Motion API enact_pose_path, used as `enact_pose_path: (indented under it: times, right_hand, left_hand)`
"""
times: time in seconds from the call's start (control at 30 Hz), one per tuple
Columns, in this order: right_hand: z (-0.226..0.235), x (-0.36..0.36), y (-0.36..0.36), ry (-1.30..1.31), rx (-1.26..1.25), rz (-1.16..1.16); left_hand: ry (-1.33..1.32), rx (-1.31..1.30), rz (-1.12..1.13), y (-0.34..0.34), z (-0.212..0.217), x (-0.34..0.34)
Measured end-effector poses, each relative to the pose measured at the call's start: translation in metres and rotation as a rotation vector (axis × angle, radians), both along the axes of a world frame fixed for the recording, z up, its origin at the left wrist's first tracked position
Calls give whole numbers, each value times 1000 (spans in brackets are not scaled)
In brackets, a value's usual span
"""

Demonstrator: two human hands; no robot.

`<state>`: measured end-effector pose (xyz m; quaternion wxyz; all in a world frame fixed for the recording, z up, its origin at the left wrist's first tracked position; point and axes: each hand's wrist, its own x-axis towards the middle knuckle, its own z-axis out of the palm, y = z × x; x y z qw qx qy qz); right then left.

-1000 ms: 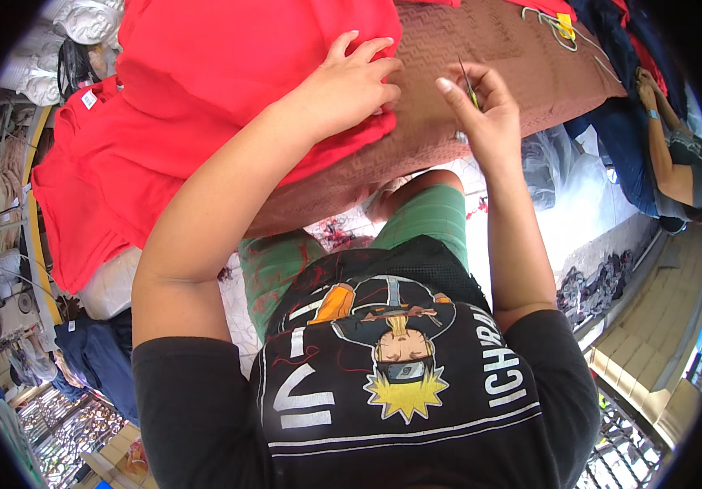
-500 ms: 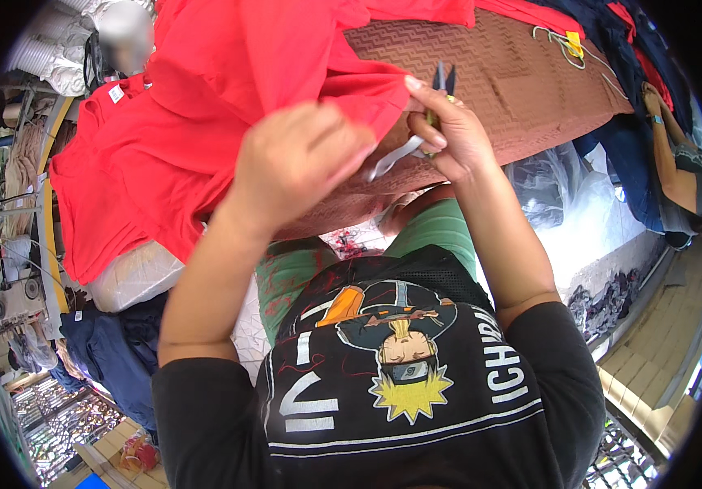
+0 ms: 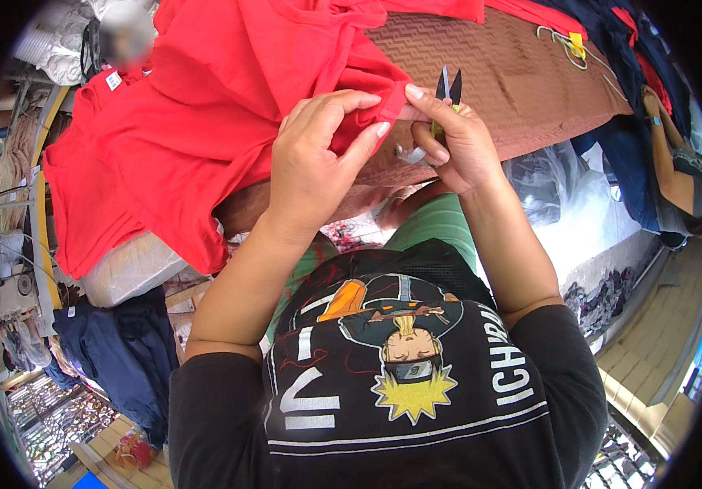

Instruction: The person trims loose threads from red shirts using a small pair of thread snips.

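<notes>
The red garment [image 3: 245,90] is heaped over the left part of the counter [image 3: 522,77], its lower folds spilling past the counter's near edge; whether it is one piece or several is hard to tell. Just above that near edge, the left hand [image 3: 326,151] pinches a gathered bit of the cloth between thumb and fingers. The right hand [image 3: 455,138], beside it over the counter's near edge, is closed around the snips [image 3: 444,85], its thumb tip meeting the same bit of cloth. The snips' two blades stand parted in a narrow V, pointing toward the counter's far side, with a pale strip [image 3: 410,154] curling below the grip. The likeliest trouble is a nick — the bare points sit close to the pinched cloth, so a roll of the right wrist could bring them into the red folds or onto the left fingertips. The grip is shared, too: thumb and forefinger minding cloth while the palm minds the snips could let either slip. The weight of folds past the counter's near edge might drag the pinched part loose, and the pale strip could snag between the fingers.
</notes>
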<state>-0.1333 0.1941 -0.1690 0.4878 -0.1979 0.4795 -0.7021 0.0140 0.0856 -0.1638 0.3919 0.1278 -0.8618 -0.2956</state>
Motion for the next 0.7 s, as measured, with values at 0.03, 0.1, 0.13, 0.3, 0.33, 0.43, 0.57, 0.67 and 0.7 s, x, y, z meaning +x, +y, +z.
enact_pose_path:
  times: [0.03,0.1,0.13,0.3,0.33,0.43,0.57,0.67,0.7]
  right_hand:
    - [0,1,0,35,3,-19]
    - [0,3,-1,104,10,-52]
    - [-1,2,0,140,24,-30]
    - [-9,3,-3,805,-19,-272]
    - [-6,4,1,945,2,-299]
    - [12,9,16,1330,41,-324]
    - [17,9,23,1642,10,-283]
    - [16,9,24,1710,31,-265]
    - [16,10,23,1725,30,-275]
  left_hand:
    - [-17,-9,15,0,-2,0]
    - [24,70,0,-3,-4,-1]
    - [44,110,-6,-3,-5,-2]
    - [-5,550,-34,5,-2,-5]
    - [8,602,-40,5,-3,-6]
    - [1,581,-38,4,-5,-7]
    - [-15,544,-28,9,-4,-10]
    - [-46,494,-16,14,0,-10]
    - [-72,471,-19,14,3,-10]
